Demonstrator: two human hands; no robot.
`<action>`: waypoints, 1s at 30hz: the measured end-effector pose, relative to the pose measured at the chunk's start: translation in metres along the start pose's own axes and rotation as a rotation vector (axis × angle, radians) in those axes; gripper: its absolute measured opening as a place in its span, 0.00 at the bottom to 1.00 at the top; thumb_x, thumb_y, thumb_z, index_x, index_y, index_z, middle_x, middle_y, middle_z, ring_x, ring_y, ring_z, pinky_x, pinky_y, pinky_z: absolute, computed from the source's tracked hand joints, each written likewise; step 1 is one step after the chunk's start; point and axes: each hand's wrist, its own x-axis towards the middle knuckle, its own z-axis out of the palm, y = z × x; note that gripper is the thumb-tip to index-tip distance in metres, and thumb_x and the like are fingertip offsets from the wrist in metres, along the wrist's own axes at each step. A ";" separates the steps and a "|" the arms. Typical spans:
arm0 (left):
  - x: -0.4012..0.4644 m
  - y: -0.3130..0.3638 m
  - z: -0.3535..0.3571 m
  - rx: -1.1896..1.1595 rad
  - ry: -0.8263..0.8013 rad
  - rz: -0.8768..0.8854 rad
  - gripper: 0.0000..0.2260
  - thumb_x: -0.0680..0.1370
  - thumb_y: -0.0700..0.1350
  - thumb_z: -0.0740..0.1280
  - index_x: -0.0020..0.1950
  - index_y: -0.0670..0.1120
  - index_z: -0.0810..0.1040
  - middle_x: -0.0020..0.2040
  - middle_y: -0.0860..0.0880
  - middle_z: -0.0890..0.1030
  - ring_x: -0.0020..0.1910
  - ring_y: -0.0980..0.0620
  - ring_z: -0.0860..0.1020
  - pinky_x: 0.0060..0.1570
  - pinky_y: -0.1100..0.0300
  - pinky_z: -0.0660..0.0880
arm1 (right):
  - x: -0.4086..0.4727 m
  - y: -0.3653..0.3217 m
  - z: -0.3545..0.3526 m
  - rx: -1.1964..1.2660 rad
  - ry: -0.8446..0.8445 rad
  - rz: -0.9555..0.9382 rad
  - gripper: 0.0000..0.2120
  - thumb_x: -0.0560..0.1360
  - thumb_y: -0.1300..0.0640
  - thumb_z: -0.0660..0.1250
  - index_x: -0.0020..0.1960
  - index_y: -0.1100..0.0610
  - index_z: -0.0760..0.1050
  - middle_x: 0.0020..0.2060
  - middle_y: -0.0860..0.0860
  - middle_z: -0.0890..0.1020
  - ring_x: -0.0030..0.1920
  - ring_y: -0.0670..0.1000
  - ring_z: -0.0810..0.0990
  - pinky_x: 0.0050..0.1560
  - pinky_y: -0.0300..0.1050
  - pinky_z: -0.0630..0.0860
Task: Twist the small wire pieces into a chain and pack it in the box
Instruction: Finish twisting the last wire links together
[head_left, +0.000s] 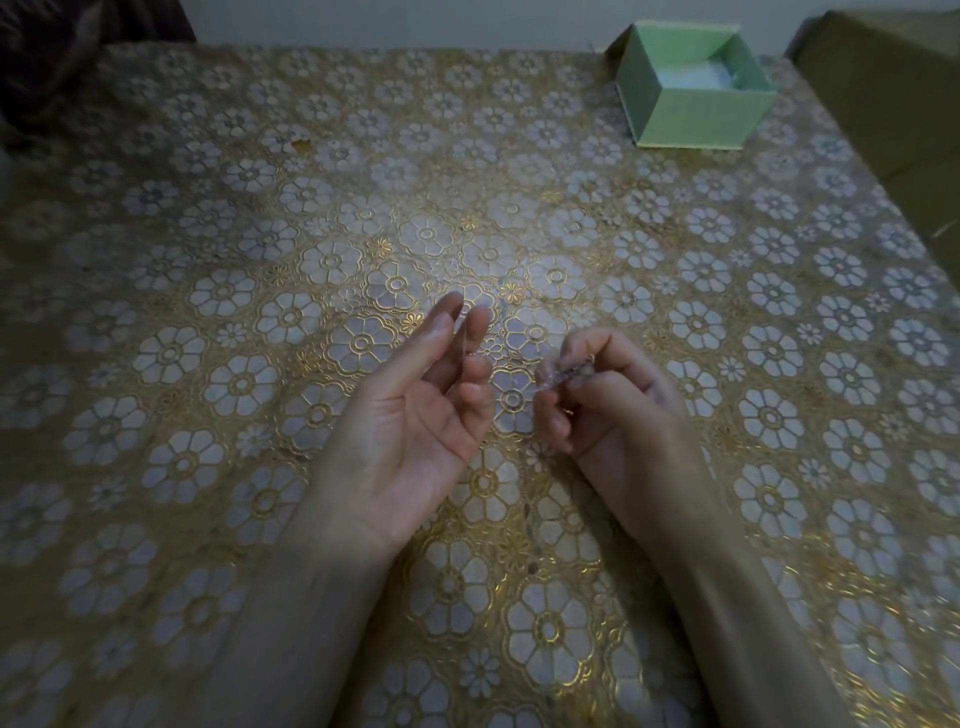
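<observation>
- While both hands hover above the middle of the gold-and-white floral patterned tablecloth (218, 249), the right hand (608, 400) has its fingers curled and its fingertips (582, 382) pinched on a short, glinting twisted length of thin wire chain (563, 375).
- Left hand (415, 410): palm up, fingers loosely apart and mostly straight; whether a fine strand lies between the thumb and forefinger cannot be told through the blur.
- Open pale green square cardboard box (696, 117): stands near the far right corner of the tablecloth, well apart from the hands, with something pale and indistinct inside.
- Brown cardboard carton (893, 93): sits beyond the right edge.
- Handling, as a judgement: the chain is probably very light, thin and easily bent, likely to slip or kink; holding it close to the twisted section with fingertip pads seems the safest hold.
- Packing is not yet done.
</observation>
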 end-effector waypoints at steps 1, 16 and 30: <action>0.000 -0.001 0.000 0.001 -0.003 -0.006 0.08 0.71 0.42 0.64 0.48 0.47 0.78 0.42 0.50 0.82 0.29 0.59 0.74 0.27 0.71 0.72 | 0.000 0.000 -0.001 -0.004 -0.012 0.001 0.04 0.63 0.63 0.65 0.36 0.55 0.74 0.33 0.53 0.75 0.28 0.48 0.69 0.27 0.37 0.66; -0.003 0.004 -0.008 0.486 -0.067 0.150 0.10 0.67 0.45 0.68 0.46 0.45 0.79 0.31 0.53 0.72 0.29 0.57 0.69 0.23 0.69 0.66 | 0.001 -0.004 -0.005 -0.061 0.093 -0.002 0.09 0.69 0.64 0.63 0.34 0.53 0.75 0.30 0.53 0.68 0.26 0.46 0.65 0.28 0.40 0.57; -0.006 -0.001 -0.007 1.139 -0.118 0.397 0.03 0.69 0.45 0.70 0.41 0.52 0.82 0.30 0.56 0.79 0.27 0.58 0.74 0.31 0.67 0.73 | -0.002 -0.007 -0.015 -0.466 -0.047 -0.051 0.02 0.67 0.53 0.70 0.37 0.51 0.80 0.26 0.46 0.74 0.25 0.43 0.69 0.27 0.35 0.66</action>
